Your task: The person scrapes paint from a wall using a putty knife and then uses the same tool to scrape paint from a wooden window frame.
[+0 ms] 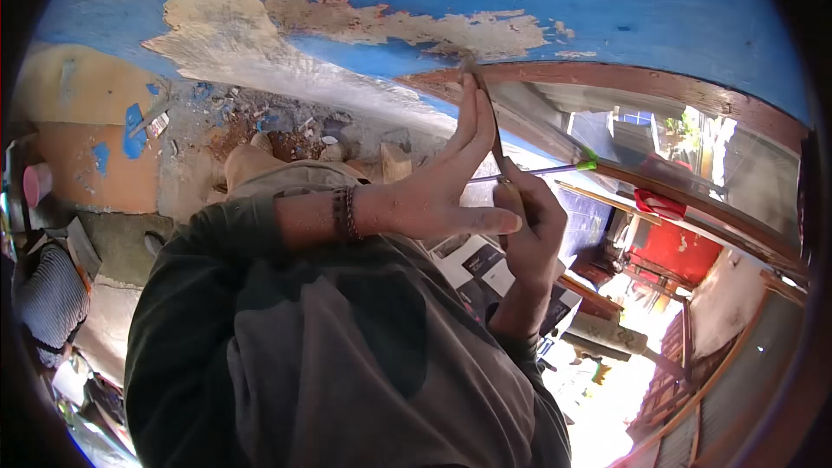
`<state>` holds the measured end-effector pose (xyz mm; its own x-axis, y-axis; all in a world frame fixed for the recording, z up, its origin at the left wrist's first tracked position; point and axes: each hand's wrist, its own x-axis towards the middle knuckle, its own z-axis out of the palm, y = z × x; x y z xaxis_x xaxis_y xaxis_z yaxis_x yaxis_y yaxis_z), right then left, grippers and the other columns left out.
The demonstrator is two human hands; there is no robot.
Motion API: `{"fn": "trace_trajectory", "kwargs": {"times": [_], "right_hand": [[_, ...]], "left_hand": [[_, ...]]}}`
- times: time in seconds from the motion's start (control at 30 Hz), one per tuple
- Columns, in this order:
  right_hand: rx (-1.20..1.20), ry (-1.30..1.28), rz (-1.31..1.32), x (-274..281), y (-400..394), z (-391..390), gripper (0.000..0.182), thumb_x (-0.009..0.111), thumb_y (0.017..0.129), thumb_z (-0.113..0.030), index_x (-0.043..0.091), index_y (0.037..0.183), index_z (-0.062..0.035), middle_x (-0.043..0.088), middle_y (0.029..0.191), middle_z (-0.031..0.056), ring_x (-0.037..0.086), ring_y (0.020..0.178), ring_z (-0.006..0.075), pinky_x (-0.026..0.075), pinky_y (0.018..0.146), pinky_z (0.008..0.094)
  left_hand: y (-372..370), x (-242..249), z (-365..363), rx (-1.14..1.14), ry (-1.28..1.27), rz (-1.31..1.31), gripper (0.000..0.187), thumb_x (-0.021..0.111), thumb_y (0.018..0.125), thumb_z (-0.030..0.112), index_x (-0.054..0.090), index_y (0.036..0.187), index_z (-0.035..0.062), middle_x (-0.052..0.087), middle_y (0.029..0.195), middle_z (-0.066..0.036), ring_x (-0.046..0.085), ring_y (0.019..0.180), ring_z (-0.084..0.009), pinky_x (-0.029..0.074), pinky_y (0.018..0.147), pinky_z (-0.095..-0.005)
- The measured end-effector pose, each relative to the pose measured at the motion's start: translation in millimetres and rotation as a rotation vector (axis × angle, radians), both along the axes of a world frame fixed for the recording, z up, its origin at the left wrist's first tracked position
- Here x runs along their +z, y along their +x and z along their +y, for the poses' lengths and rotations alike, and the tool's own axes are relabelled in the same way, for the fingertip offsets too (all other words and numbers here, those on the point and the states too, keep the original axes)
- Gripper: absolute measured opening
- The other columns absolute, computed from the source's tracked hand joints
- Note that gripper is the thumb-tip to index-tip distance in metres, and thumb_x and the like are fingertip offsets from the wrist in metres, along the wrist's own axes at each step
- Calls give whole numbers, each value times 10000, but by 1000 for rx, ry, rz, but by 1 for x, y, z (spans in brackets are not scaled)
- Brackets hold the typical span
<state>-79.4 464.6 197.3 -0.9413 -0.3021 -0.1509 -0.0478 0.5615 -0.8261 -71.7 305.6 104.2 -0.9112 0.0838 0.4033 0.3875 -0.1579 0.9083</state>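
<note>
My right hand [536, 221] is closed around the light handle of a knife [496, 126] with a long, narrow, dark blade. The blade points away from me, and its far end meets the blue painted wall [364, 56] at the edge of a peeled patch [494, 35]. My left hand [433, 195] has its fingers stretched out, lying along the blade near its tip. Its thumb reaches across towards my right hand. Bare beige and greyish surface shows where the blue paint is gone.
A brown wooden window frame [598, 76] borders the blue surface on the right. Blue paint flakes [134, 130] and rubble lie on the ground at the left. A stick with a green end [588, 163] and a red cloth [659, 204] are at the right.
</note>
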Motion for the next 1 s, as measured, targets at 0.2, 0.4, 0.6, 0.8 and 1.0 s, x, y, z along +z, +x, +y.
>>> {"fn": "trace_trajectory", "kwargs": {"times": [0.2,0.4,0.6,0.8,1.0], "right_hand": [[-34,-94,-141,-20,-4,11,274,588,886,31,599,1159,46,652,1001,70,581,877,92,471,776,228],[134,-164,-135,-56,-21,9,308,599,884,-1,578,1187,53,645,1021,69,584,903,112,478,808,255],[205,-237,48,-61,-25,-1,312,558,893,-12,572,1201,32,656,946,100,599,873,126,476,800,251],[102,-244,-120,-62,-10,14,342,566,865,-1,565,1205,37,657,904,95,601,835,149,482,768,283],[180,-238,-6,-67,-6,23,319,537,863,19,587,1178,25,665,914,140,630,838,176,493,787,308]], "left_hand": [[4,-11,2,34,-128,-5,1224,663,792,576,-138,1413,-110,-216,1454,-363,-154,1387,-451,97,1136,-472],[0,-23,11,336,-205,26,1255,705,765,548,-152,1416,-96,-229,1444,-372,-194,1369,-469,75,1131,-502],[-11,-23,24,513,-251,110,1220,707,778,512,-140,1433,-72,-172,1466,-368,-161,1387,-456,58,1136,-482],[-1,-20,28,318,-313,17,1186,706,796,474,-129,1435,-75,-152,1474,-364,-138,1398,-443,72,1138,-467],[8,-17,32,323,-338,-25,1180,691,804,492,-128,1433,-79,-165,1474,-358,-133,1399,-440,77,1138,-456]]}}
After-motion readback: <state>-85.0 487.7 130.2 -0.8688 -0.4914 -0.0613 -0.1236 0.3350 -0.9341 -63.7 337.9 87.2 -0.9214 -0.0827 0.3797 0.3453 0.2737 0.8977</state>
